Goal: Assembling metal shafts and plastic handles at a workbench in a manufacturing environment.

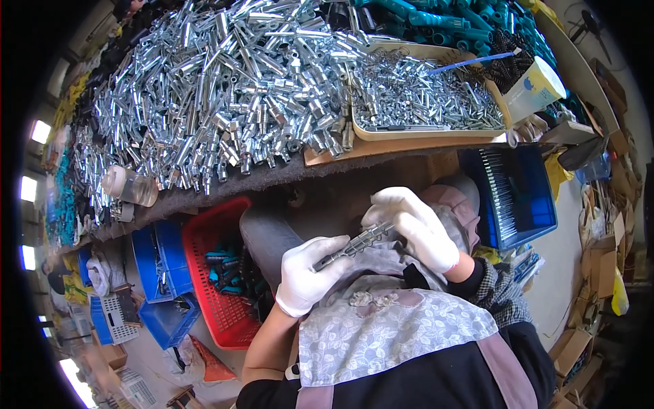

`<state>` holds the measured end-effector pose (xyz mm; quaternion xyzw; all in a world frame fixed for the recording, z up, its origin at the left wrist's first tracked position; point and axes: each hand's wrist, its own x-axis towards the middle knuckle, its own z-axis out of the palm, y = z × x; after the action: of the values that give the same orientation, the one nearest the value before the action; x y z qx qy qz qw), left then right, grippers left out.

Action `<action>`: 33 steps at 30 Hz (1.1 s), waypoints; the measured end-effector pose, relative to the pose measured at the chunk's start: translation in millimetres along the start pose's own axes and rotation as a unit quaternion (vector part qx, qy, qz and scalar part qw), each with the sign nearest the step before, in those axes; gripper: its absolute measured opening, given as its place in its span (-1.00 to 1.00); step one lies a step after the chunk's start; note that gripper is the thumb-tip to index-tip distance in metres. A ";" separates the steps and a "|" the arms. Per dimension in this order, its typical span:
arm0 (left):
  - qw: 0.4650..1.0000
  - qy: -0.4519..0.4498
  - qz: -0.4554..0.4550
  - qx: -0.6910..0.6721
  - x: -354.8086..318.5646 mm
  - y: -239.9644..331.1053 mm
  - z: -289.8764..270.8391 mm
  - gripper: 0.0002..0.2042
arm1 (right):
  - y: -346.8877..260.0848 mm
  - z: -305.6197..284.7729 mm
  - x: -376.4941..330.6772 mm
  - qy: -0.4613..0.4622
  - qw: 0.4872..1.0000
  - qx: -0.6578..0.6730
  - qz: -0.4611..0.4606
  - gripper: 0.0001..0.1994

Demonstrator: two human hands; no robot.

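Note:
Above my lap, my left hand [308, 271], in a white glove, is closed round the near end of a slim metal shaft with a coil spring on it [355, 247]. The shaft slants up to the right. At its far end my right hand [417, 228], also white-gloved, has its fingers and thumb bent around the spring's tip; part of the grip is hidden. A grey patterned apron [402, 334] lies under both hands.
Ahead, the bench bears a big heap of shiny metal fittings [238, 88], a tray of small metal parts [501, 133], teal parts [449, 20], a paper cup [535, 88] and a clear bottle [133, 187]. A red basket [211, 300] and blue bins [521, 204] flank my legs.

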<state>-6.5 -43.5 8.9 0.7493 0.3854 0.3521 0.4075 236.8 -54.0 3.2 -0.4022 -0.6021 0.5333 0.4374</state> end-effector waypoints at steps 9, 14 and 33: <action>0.999 0.005 -0.019 0.034 4.2 11.0 6.0 -0.72 | 18.7 18.6 -2.6 0.056 0.918 0.389 0.055 -0.47; 0.999 0.003 -0.020 0.036 3.4 9.8 8.8 -0.72 | 22.2 18.4 -3.9 0.074 0.910 0.402 0.067 -0.52; 0.995 0.017 0.035 0.097 2.7 15.2 8.7 -0.73 | 17.3 17.6 -4.9 0.084 0.886 0.451 0.063 -0.54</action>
<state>6.5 -49.7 19.2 0.7923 0.3982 0.3393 0.3140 221.8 -61.9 -15.3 -0.2420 -0.2307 0.7380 0.5862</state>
